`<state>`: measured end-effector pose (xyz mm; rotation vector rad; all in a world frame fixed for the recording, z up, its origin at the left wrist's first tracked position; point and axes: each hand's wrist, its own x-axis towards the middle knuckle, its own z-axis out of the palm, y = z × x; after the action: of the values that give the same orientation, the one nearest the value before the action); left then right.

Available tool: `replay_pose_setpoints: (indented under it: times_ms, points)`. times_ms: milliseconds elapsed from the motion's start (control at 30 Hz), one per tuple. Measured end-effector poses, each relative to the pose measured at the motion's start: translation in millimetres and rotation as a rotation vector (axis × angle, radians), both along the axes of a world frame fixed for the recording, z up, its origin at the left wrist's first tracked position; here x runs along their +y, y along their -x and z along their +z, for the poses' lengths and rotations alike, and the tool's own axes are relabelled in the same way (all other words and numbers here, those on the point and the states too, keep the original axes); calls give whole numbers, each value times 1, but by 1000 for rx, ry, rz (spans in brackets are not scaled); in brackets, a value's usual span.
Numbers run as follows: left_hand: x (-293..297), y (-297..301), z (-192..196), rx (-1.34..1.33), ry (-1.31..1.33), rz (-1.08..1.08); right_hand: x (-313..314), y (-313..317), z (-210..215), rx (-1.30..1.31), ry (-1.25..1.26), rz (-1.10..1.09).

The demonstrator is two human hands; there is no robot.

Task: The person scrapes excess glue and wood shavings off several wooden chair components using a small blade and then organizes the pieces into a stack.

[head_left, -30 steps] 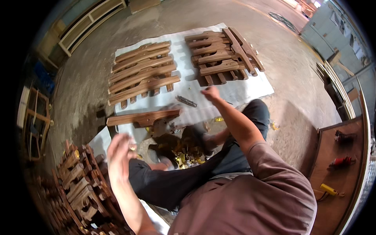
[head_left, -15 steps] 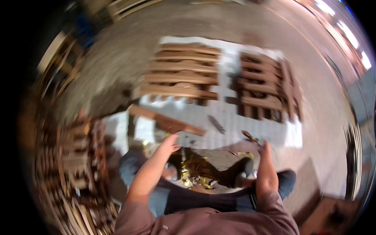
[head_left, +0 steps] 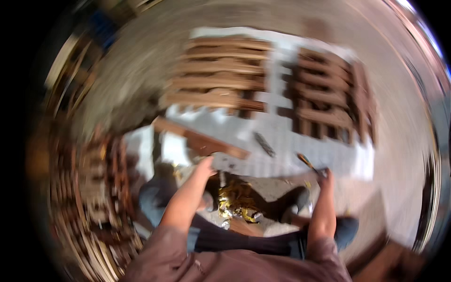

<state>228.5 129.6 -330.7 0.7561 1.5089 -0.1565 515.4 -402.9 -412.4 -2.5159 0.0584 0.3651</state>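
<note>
My left hand [head_left: 205, 166] reaches forward just beside the near edge of a long brown wooden board [head_left: 206, 141]. Its fingers are smeared by motion. A pale grey patch with small dark spots lies right beside the fingertips; what it is, I cannot tell. On the right, my right hand [head_left: 325, 175] is closed around something small and dark that I cannot make out. A screwdriver-like tool with a yellow and black handle [head_left: 303, 158] points away from that hand, its thin end meeting the fingers. Between the hands, a narrow dark grey tool [head_left: 264, 144] rests on the white sheet [head_left: 282, 162].
Slatted wooden panels stand at the far left [head_left: 216, 70] and far right [head_left: 324, 94] of the sheet. Crumpled yellow and silver scraps [head_left: 237, 199] lie between my feet. Stacked wooden parts [head_left: 94, 188] crowd my left side. A brown box-like object [head_left: 394, 261] is at lower right.
My view has shifted, so the panels sit higher and further right. My left hand has drawn close to the grey patch; the right hand remains at the yellow and black tool.
</note>
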Motion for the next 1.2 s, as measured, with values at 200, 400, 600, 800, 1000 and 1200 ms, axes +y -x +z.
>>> replay_pose_setpoints:
  times_ms: [200,400,600,800,1000,1200]
  points:
    - [-40,6,-36,-371,34,298,10,-3,33,449,-1070,-1044]
    - [-49,-12,-12,-547,31,255,12,-14,49,337,-838,-1016]
    - [-36,-36,-8,-441,-95,180,23,-20,54,288,-748,-999]
    - [-17,-31,-12,-464,-148,314,33,-14,54,235,-691,-987]
    - [9,-32,-25,-458,-70,324,46,0,72,133,-553,-944]
    - [23,-39,-32,-554,-67,182,64,34,80,-70,-543,-820]
